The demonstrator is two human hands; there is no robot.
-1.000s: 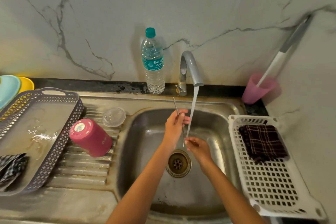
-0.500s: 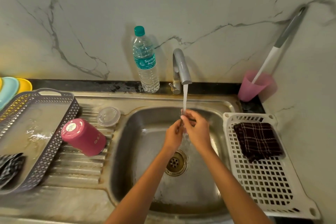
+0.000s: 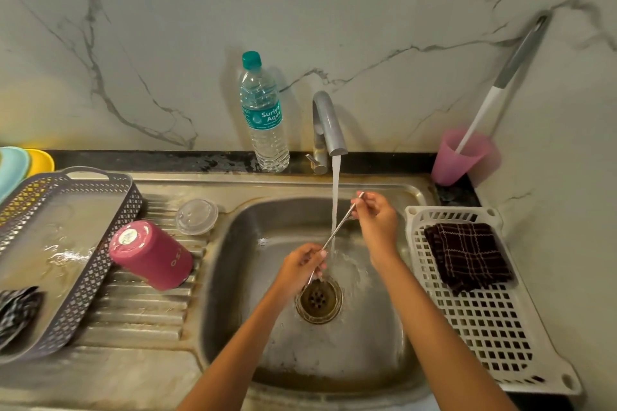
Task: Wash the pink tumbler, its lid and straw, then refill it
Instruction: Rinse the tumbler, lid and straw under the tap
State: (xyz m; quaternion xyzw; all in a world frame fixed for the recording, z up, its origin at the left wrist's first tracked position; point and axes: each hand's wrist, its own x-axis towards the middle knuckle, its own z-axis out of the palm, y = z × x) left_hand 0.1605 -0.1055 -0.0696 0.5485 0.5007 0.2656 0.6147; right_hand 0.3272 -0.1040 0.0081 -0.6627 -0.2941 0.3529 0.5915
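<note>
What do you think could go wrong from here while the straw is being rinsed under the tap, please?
1. The metal straw is thin and wet, pinched only at its ends by the left hand and right hand; it could slip and drop toward the drain.
2. The pink tumbler stands tilted, bottom up, on the ribbed drainboard, leaning on the grey tray; a nudge might roll it into the sink.
</note>
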